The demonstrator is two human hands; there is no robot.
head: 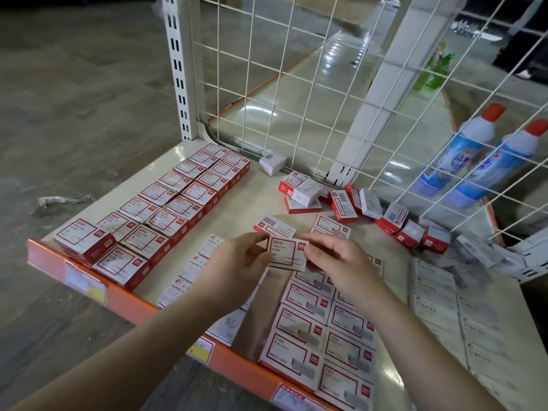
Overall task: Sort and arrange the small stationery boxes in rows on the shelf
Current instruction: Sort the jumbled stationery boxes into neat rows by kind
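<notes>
Held box: a red-and-white paper-clip box [287, 253] is lifted above the shelf [261, 200], label up, over the gap between the white paper-clip row [192, 266] and the red staple rows [323, 327].
Left hand: the left hand [237, 268] pinches the box's left edge, thumb and fingers curled on it.
Right hand: the right hand [341, 262] grasps the box's right edge between its fingertips.
Finished rows: two rows of matching red paper-clip boxes [154, 215] run from the orange front lip [124, 298] toward the wire grid.
Unsorted pile: loose boxes [347, 206] lie tumbled near the back, some on edge, beside grey boxes [474, 250].
Risk, misfiling: the label resembles the staple boxes below; set down there, it likely breaks the sort.
Risk, slipping: an edge-only pinch may let the box drop and knock the rows underneath askew.
Risk, sleeve of motion: a forearm passing low could sweep front boxes over the lip.
</notes>
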